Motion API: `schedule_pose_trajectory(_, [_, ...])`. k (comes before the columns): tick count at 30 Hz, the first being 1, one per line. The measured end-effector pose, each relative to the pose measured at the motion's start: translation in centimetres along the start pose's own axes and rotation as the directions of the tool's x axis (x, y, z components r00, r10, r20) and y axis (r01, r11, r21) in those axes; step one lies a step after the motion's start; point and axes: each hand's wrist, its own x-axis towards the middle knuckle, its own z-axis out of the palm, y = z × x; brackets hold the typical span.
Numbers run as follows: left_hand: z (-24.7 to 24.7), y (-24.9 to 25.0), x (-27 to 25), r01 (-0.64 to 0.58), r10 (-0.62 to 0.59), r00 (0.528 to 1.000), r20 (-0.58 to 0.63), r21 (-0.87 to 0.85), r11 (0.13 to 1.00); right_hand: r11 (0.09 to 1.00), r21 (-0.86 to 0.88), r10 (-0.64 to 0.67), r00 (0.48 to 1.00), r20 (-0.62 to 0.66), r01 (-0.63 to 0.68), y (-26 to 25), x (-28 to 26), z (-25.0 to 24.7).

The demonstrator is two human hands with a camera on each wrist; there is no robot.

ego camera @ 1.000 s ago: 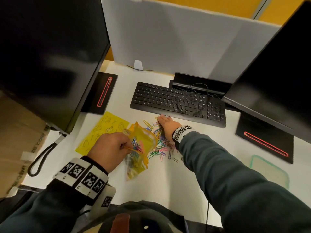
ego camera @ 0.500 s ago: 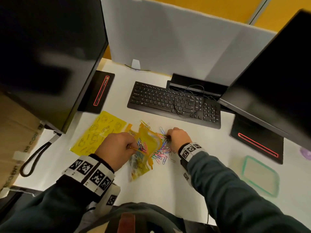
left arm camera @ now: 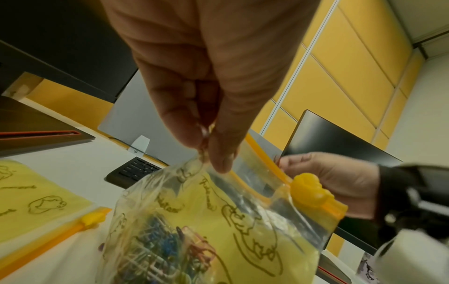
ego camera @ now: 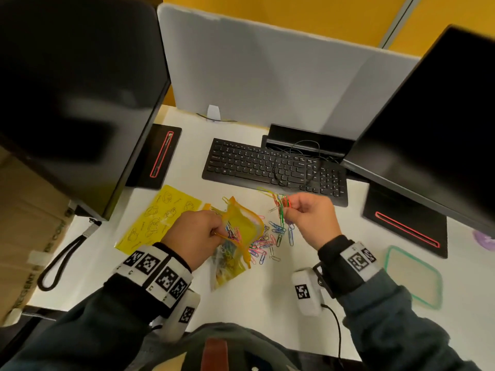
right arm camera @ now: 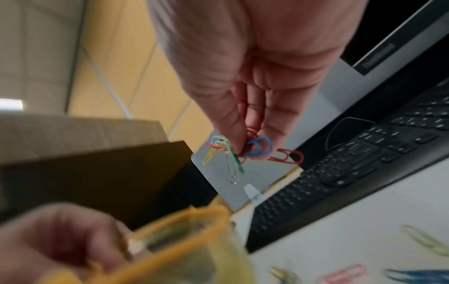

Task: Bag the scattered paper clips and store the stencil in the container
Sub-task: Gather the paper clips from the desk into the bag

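Lying flat on the worktop (ego camera: 281, 295) at the far left, the stencil (ego camera: 158, 215) is untouched, just beside the left hand (ego camera: 194, 236). That hand pinches one lip of the bag (ego camera: 242, 223) between thumb and fingers, holding its mouth open and raised, with the slider (left arm camera: 308, 189) at the far end of the zip; a clump of clips already sits in the bottom. Under and to the right of the bag, loose clips (ego camera: 270, 242) are scattered on the worktop. Further right, the right hand (ego camera: 310, 220) is lifted clear of the worktop, fingertips pinching a small bunch of clips (right arm camera: 243, 149), some dangling loosely. At the far right, well apart from the rest, lies the green-rimmed container (ego camera: 413, 277). By the look of it, the bagging step is mid-way: the next move calls for carrying the bunch left to the bag's mouth and letting go only once it is over the opening, since the dangling clips could snag the lip or drop outside. The stencil step has not begun.
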Motion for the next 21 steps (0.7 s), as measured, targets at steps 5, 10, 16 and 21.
schedule_pose_trajectory(5, [0.2, 0.7, 0.3, -0.026, 0.026, 1.000, -0.011, 0.011, 1.000, 0.969, 0.239, -0.075, 0.996, 0.055, 0.060, -3.0, -2.1, 0.2])
schedule_pose_trajectory(10, [0.3, 1.2, 0.5, -0.086, 0.086, 0.996, -0.024, 0.028, 0.996, 0.845, -0.470, -0.149, 0.957, 0.251, 0.255, -3.7, -2.3, 0.7])
schedule_pose_trajectory(16, [1.0, 1.6, 0.5, -0.148, 0.148, 0.989, 0.000, 0.061, 0.987, 0.643, -0.664, -0.118, 0.906, 0.406, 0.381, -6.1, -1.5, 2.6])
schedule_pose_trajectory(21, [0.7, 1.1, 0.5, -0.159, 0.161, 0.986, -0.044, 0.048, 0.986, 0.935, -0.303, -0.079, 0.942, 0.325, 0.183, -6.3, -1.4, 2.9])
